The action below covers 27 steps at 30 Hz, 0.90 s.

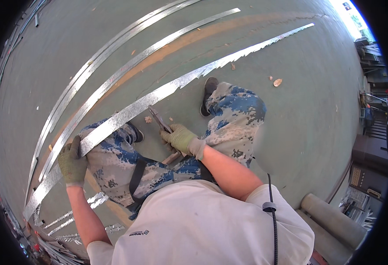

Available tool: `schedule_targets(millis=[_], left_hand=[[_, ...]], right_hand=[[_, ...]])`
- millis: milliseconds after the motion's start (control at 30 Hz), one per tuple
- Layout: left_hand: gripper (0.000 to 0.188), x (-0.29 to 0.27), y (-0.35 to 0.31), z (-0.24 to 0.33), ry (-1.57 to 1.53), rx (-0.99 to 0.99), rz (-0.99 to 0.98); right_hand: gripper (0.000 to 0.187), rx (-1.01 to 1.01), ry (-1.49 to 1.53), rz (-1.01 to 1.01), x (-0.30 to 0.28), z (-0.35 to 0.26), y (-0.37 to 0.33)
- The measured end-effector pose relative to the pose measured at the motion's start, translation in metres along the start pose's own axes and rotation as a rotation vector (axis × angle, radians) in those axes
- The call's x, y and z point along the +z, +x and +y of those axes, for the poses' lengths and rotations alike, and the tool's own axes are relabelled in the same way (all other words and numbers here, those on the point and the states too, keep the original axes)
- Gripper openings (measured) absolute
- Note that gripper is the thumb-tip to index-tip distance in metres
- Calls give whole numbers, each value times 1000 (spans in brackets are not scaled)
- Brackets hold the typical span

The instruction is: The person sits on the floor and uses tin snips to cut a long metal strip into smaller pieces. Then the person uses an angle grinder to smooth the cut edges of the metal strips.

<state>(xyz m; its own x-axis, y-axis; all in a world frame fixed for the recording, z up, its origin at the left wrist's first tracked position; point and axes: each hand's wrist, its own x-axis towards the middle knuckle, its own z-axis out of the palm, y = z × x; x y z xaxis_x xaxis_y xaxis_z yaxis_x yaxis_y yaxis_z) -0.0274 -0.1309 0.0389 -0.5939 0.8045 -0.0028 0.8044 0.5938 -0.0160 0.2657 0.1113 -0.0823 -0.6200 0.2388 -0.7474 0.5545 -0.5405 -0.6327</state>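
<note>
A long shiny sheet-metal strip [157,93] runs from the lower left to the upper right, across my left thigh. Its far half narrows and has a jagged, toothed edge. My left hand [73,162], in a green work glove, is closed around the strip near its lower-left end. In the middle, my gloved right hand [181,138] grips a pair of tin snips [157,117]. The snips' jaws point up and left, and their tip lies close to the strip's near edge; whether they touch it I cannot tell. Glove and fingers hide most of the handles.
More metal strips [114,78] lie on the green floor beyond my left side. Jagged scraps [61,223] are near my left forearm. Dry leaves [277,82] dot the floor. Large rolls [335,221] lie at the lower right, with stacked stuff along the right edge.
</note>
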Motion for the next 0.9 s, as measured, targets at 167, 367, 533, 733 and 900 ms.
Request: schedule_targets(millis=[167,367,533,733,900], left_hand=[[59,6,1,-5,-18,-61,-45],[56,7,4,-9,40,-17,-36],[51,9,4,-11,38,-20,-38],[47,13,3,-13,21,30,16],[54,8,1,-10,15,22,-7]], right_hand=[[32,9,75,-26,-1,9,3],[29,87,315,74,0,21,12],[28,82,422,136,-12,18,23],[28,116,500,179,-17,13,21],[30,89,492,143,-19,18,24]])
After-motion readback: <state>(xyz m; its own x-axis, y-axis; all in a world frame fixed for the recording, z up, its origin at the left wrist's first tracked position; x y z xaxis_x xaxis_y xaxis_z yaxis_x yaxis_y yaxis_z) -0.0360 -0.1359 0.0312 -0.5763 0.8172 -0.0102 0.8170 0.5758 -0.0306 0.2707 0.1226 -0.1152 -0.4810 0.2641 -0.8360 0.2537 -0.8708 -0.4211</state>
